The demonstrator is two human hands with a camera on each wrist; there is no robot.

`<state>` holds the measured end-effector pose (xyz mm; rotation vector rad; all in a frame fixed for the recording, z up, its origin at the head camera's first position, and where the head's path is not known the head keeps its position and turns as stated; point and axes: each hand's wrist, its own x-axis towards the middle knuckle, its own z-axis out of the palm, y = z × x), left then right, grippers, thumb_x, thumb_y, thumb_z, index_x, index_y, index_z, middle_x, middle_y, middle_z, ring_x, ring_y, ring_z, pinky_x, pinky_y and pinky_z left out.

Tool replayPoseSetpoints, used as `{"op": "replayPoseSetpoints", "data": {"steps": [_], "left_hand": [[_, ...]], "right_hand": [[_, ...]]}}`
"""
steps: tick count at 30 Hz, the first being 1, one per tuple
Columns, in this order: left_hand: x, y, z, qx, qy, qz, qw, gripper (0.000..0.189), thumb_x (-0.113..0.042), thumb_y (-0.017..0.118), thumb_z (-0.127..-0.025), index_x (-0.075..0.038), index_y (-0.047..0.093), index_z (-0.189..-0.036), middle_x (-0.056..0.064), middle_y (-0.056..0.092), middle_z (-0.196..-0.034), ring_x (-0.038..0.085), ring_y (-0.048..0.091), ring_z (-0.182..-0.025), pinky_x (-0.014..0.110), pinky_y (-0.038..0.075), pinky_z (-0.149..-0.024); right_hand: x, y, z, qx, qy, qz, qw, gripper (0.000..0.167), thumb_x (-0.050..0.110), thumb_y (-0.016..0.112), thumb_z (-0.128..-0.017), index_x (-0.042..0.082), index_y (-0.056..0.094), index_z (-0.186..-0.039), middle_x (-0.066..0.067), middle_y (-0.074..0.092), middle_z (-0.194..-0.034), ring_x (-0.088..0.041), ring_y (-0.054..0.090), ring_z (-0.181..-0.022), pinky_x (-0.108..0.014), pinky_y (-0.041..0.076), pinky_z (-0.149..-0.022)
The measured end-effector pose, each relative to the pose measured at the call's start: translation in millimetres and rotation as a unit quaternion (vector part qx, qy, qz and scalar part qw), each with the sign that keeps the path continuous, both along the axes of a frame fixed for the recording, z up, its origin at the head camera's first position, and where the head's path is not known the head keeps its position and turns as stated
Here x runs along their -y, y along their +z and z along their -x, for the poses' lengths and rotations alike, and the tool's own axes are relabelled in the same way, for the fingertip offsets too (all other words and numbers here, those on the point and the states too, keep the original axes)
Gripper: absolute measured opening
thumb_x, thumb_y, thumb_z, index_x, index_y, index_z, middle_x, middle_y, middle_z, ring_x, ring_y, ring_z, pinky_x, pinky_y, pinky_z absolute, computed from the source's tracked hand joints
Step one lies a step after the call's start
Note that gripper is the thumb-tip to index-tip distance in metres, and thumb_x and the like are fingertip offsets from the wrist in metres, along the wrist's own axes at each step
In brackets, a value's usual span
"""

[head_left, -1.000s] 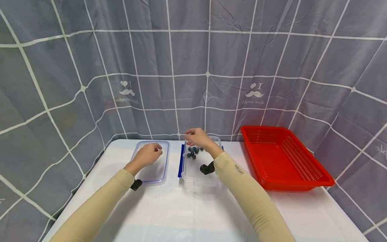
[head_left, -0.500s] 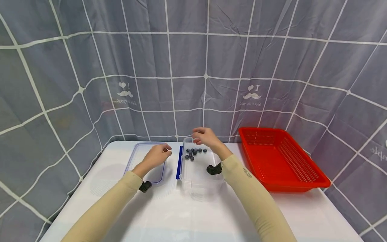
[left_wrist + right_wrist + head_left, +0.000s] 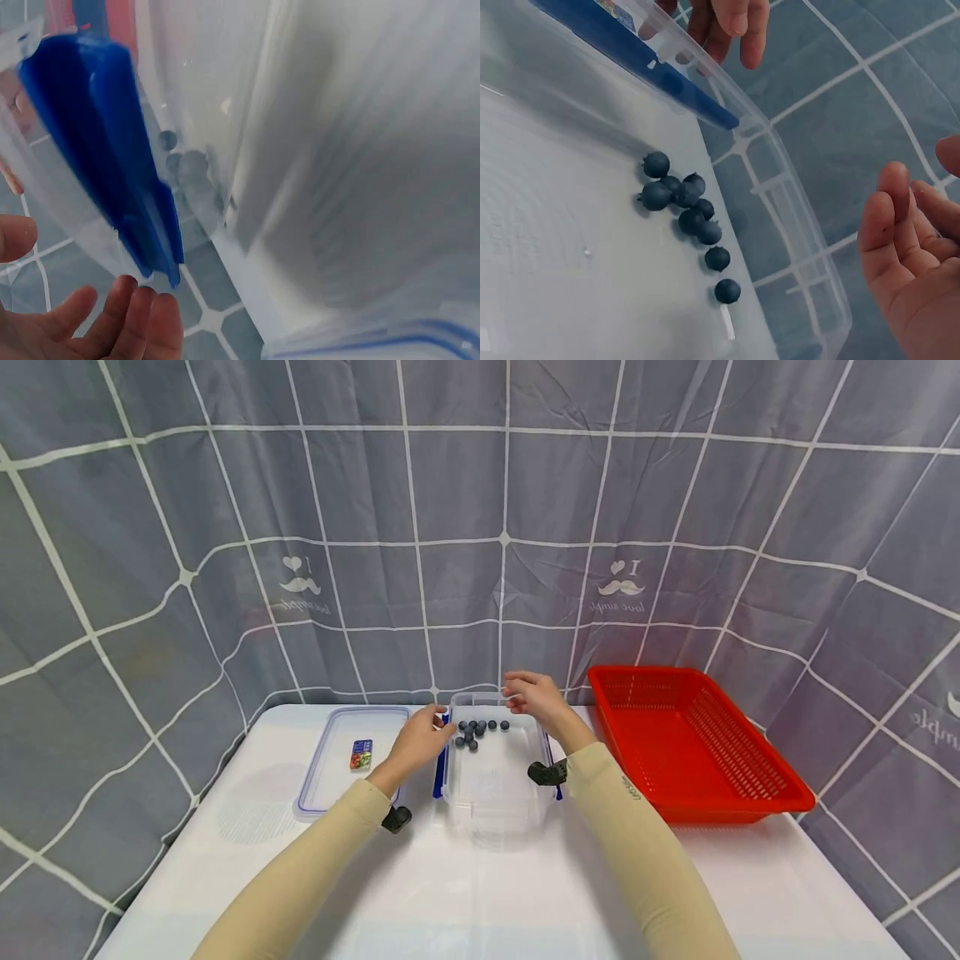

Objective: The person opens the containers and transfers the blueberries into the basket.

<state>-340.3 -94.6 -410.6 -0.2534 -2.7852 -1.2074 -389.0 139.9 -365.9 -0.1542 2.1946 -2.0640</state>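
A clear plastic container (image 3: 498,789) with blue side latches stands mid-table. Inside it, several blueberries (image 3: 470,732) cluster near the back left, and the right wrist view shows the blueberries (image 3: 692,219) loose on its floor. My left hand (image 3: 420,742) is at the container's left rim with loosely bent fingers and nothing in its grasp. In the left wrist view its fingers (image 3: 124,319) are just below the end of the blue latch (image 3: 105,142). My right hand (image 3: 542,702) hovers by the back right corner, holding nothing, its fingers (image 3: 881,232) relaxed.
A clear lid (image 3: 315,789) with a blue-edged rim lies left of the container, bearing a small colourful label (image 3: 361,755). To the right stands a red perforated basket (image 3: 690,814). A grey checked curtain (image 3: 465,577) hangs behind the white table (image 3: 480,893).
My left hand has moved right, from over the lid to the container's left rim, uncovering the label. My right hand has shifted right, away from above the blueberries.
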Motion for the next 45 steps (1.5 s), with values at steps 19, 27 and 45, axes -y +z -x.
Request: {"op": "replayPoseSetpoints", "data": {"steps": [19,27,45], "left_hand": [[-15.1,-18.8,-8.0,-0.016,0.000,0.058,0.9982,0.064,-0.024,0.057,-0.098,0.001,0.037,-0.154,0.023,0.055,-0.135,0.039,0.048,-0.132,0.052,0.041,-0.109],[-19.0,-19.3,-17.4,-0.024,0.001,0.071,0.9972,0.061,-0.024,0.052,-0.100,0.001,0.036,-0.154,0.025,0.052,-0.139,0.038,0.047,-0.133,0.051,0.040,-0.110],[-19.7,-18.0,-24.9,-0.034,0.008,0.073,0.9967,0.061,-0.021,0.048,-0.099,-0.008,0.034,-0.157,0.022,0.054,-0.135,0.039,0.047,-0.131,0.053,0.042,-0.107]], "right_hand": [[-1,-22.9,1.1,0.043,-0.038,0.054,0.9969,0.040,0.015,0.053,-0.103,0.001,0.055,-0.140,-0.016,0.064,-0.105,-0.014,0.060,-0.072,-0.022,0.053,-0.067],[4,-31.3,7.8,0.053,-0.056,0.070,0.9946,0.039,0.014,0.054,-0.103,0.001,0.054,-0.139,-0.013,0.065,-0.102,-0.012,0.060,-0.071,-0.021,0.052,-0.064],[22,-41.4,13.6,0.056,-0.068,0.021,0.9959,0.044,0.010,0.051,-0.102,-0.005,0.050,-0.143,-0.001,0.062,-0.083,-0.009,0.060,-0.067,-0.025,0.050,-0.070]]}}
